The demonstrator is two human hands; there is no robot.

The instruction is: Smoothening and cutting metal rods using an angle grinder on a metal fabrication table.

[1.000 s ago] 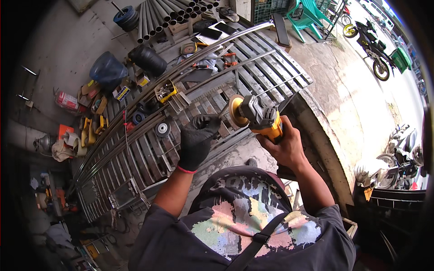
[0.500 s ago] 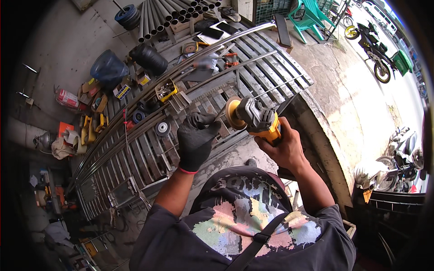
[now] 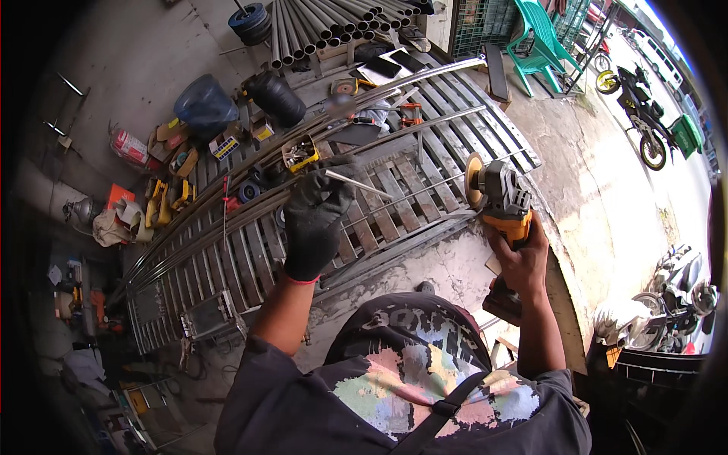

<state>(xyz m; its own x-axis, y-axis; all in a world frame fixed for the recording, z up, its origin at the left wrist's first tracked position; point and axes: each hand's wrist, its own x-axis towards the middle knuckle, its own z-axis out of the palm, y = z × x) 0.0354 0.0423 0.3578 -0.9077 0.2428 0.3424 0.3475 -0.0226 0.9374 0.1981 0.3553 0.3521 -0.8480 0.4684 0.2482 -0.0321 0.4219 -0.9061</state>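
Observation:
My left hand point(image 3: 314, 231), in a dark glove with a red cuff, pinches a short, thin metal rod point(image 3: 362, 185) near one end; its free end points right. Bare, my right hand point(image 3: 523, 258) is wrapped round the body of a yellow and black angle grinder point(image 3: 506, 199). A tan disc point(image 3: 475, 180) sits on the grinder's head, apart from the rod. Beneath both hands is a slatted metal workbench point(image 3: 387, 216). Whether the disc is spinning I cannot tell.
Long metal bars lie along the bench beside a yellow box of small parts point(image 3: 301, 154). An orange clamp point(image 3: 411, 114) is farther back. Steel pipes point(image 3: 318, 30) are stacked behind. A green chair point(image 3: 540, 45) and a motorcycle point(image 3: 644, 114) stand at the right.
My right hand has drawn the grinder to the right, away from the rod. The rod in my left hand now points right and shows more of its length. The view has shifted slightly.

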